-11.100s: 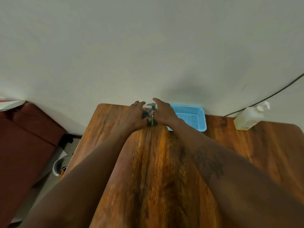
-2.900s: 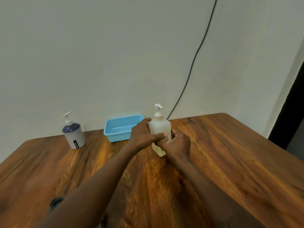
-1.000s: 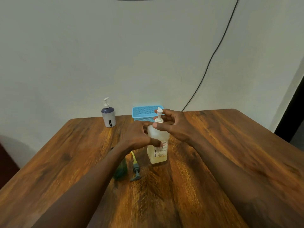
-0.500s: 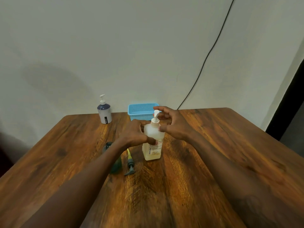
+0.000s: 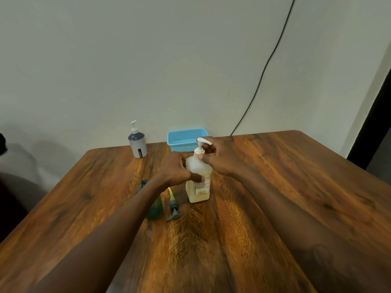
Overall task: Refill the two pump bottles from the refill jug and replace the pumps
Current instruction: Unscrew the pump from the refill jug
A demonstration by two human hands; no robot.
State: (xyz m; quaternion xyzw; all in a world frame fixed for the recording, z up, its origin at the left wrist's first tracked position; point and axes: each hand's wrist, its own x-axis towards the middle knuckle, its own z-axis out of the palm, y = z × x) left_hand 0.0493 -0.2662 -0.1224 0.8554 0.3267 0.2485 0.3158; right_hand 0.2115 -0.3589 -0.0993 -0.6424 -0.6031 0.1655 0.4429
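With the left hand (image 5: pixel 176 172) wrapped around the jug (image 5: pixel 198 182) body and the right hand (image 5: pixel 220 158) pinched on its white pump (image 5: pixel 200 148) collar, the jug stands upright mid-table (image 5: pixel 275 187), pump on. Judging by the grip, the step is unscrewing that pump.

Where things are:
- Green bottle (image 5: pixel 155 208) is just left of the jug, mostly hidden behind the left forearm. Its neck looks open; can't tell the fill level.
- Its loose pump (image 5: pixel 173 208) lies flat on the wood between green bottle and jug, dip tube pointing toward the jug.
- Grey bottle (image 5: pixel 138 144) sits at the far edge by the wall, pump on, apparently untouched.
- Blue basket (image 5: pixel 184 140) is behind the jug.

Risks, as I read it:
- Squeezing the jug too hard while the collar loosens. The wall looks like soft plastic, so liquid could push up out of the neck or nozzle.
- Pressing down on the pump head instead of twisting the collar would squirt liquid onto the table.
- The left forearm passes right over the green bottle. An elbow shift could tip it, and with an open neck it would spill.
- Pulling the jug's dip tube out fast will drip on the wood.
- The loose pump is close to the jug base, so it can get knocked or wetted when the jug is lifted.
- The green neck looks narrow, so a fast pour overshoots.
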